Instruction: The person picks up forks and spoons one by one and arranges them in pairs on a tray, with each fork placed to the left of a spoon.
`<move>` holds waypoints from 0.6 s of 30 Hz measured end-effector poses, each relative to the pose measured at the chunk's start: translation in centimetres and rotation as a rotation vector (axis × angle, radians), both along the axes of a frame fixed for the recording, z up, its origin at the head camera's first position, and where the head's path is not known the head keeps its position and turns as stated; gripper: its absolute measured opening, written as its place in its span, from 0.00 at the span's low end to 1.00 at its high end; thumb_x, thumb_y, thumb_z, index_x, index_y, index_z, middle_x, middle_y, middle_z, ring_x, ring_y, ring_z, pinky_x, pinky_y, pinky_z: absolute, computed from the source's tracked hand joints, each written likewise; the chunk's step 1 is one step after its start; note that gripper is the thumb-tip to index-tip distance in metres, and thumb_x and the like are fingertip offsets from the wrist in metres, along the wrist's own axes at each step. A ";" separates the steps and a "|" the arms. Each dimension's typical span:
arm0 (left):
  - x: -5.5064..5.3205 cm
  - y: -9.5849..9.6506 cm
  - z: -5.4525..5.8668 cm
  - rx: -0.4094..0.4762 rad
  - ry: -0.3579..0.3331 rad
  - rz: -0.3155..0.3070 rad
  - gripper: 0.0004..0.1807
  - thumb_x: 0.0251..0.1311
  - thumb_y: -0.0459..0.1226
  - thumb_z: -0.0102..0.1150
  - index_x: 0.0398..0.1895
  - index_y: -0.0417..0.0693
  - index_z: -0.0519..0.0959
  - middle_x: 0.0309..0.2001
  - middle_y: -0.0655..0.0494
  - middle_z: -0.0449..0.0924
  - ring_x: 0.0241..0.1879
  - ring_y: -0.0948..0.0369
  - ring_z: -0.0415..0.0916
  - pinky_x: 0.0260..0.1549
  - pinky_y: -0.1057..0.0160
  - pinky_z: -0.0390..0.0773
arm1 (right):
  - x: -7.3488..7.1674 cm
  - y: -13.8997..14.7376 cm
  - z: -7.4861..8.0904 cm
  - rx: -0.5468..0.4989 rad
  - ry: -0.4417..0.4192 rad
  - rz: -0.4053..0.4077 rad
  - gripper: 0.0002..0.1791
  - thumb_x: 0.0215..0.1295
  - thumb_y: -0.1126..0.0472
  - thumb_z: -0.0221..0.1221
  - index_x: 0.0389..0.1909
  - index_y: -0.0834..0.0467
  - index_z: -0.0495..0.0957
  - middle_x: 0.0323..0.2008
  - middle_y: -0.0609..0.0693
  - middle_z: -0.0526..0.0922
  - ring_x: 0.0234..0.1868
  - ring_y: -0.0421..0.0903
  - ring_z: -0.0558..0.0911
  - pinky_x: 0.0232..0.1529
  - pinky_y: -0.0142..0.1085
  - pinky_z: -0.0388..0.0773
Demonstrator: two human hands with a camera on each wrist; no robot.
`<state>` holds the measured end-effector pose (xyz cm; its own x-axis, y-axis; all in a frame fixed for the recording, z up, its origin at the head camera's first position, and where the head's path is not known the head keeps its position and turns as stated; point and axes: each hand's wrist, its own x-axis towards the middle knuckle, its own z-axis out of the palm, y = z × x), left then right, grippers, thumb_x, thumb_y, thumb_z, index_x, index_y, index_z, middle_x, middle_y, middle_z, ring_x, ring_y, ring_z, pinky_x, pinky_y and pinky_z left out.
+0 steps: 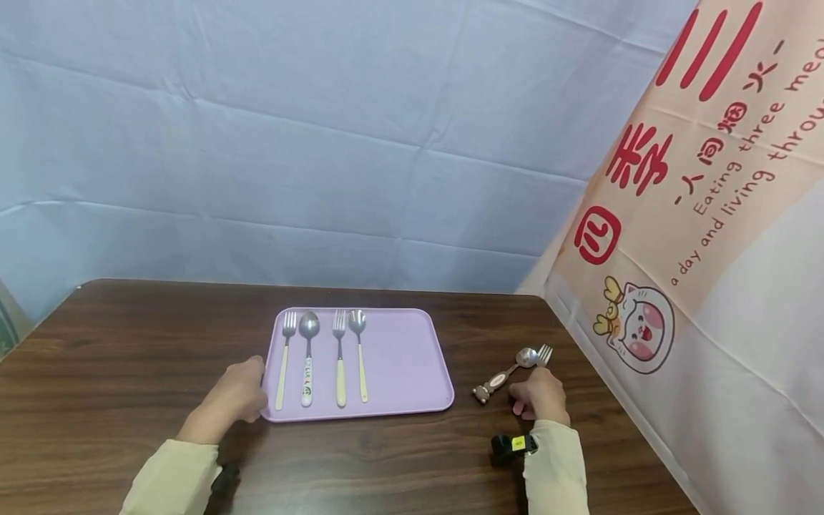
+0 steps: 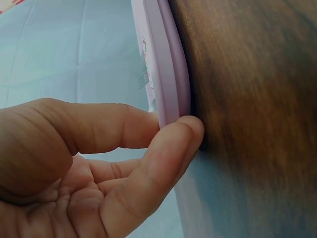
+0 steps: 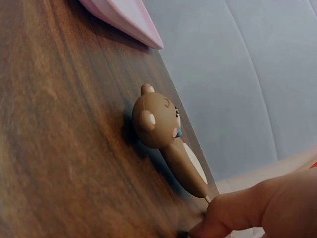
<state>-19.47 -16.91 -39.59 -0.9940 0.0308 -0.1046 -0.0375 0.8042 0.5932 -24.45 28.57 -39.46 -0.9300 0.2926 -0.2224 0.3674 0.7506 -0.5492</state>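
My left hand (image 1: 241, 390) pinches the left rim of a lilac tray (image 1: 405, 365); in the left wrist view the thumb lies on its upper edge and a finger underneath. On the tray lie two forks and two spoons in a row: a fork (image 1: 281, 365), a spoon with a patterned handle (image 1: 307, 375), a fork with a cream handle (image 1: 340, 365) and a slim spoon (image 1: 362, 365). To the right, my right hand (image 1: 543, 397) holds another fork (image 1: 544, 354) with curled fingers; its tines show and its handle is hidden. Beside it lies a spoon with a brown bear handle (image 1: 498, 381).
Everything stands on a dark wood table (image 1: 386, 458). A pale blue cloth (image 1: 290, 143) hangs behind the far edge. Along the right edge hangs a printed cloth (image 1: 644, 236) with red characters and a cartoon face. A black camera (image 1: 508, 447) sits at the right wrist.
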 end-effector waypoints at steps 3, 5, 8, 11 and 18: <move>0.0 0.0 0.1 -0.007 -0.006 0.000 0.15 0.37 0.20 0.53 0.33 0.29 0.66 0.20 0.46 0.68 0.18 0.55 0.69 0.14 0.62 0.71 | 0.1 0.1 0.0 -0.028 0.013 -0.021 0.22 0.50 0.67 0.54 0.46 0.74 0.65 0.11 0.52 0.76 0.11 0.44 0.77 0.16 0.35 0.76; -0.1 0.0 0.1 -0.015 -0.010 -0.001 0.15 0.36 0.20 0.54 0.33 0.29 0.66 0.21 0.46 0.68 0.19 0.54 0.69 0.15 0.62 0.72 | 0.1 0.2 0.1 -0.039 0.013 -0.025 0.26 0.51 0.67 0.54 0.51 0.75 0.62 0.11 0.52 0.76 0.12 0.44 0.77 0.17 0.35 0.76; -0.1 0.0 0.1 -0.018 -0.024 0.003 0.15 0.36 0.20 0.54 0.33 0.29 0.67 0.21 0.46 0.68 0.19 0.54 0.69 0.15 0.62 0.72 | 0.1 0.3 0.1 -0.043 0.003 -0.025 0.19 0.52 0.67 0.54 0.44 0.75 0.68 0.11 0.51 0.76 0.12 0.43 0.77 0.18 0.35 0.77; 0.0 0.0 0.1 -0.011 -0.030 0.004 0.15 0.37 0.20 0.54 0.33 0.29 0.67 0.21 0.45 0.68 0.19 0.54 0.70 0.14 0.62 0.72 | 0.1 0.3 0.2 -0.033 -0.007 -0.020 0.07 0.52 0.67 0.53 0.26 0.70 0.72 0.11 0.51 0.76 0.12 0.43 0.77 0.18 0.34 0.77; -0.1 0.0 0.1 -0.019 -0.017 0.000 0.14 0.37 0.20 0.54 0.32 0.29 0.67 0.21 0.46 0.68 0.19 0.54 0.69 0.14 0.62 0.72 | 0.3 0.5 0.4 -0.023 0.000 -0.013 0.07 0.52 0.68 0.54 0.20 0.68 0.74 0.11 0.50 0.76 0.11 0.42 0.77 0.18 0.34 0.77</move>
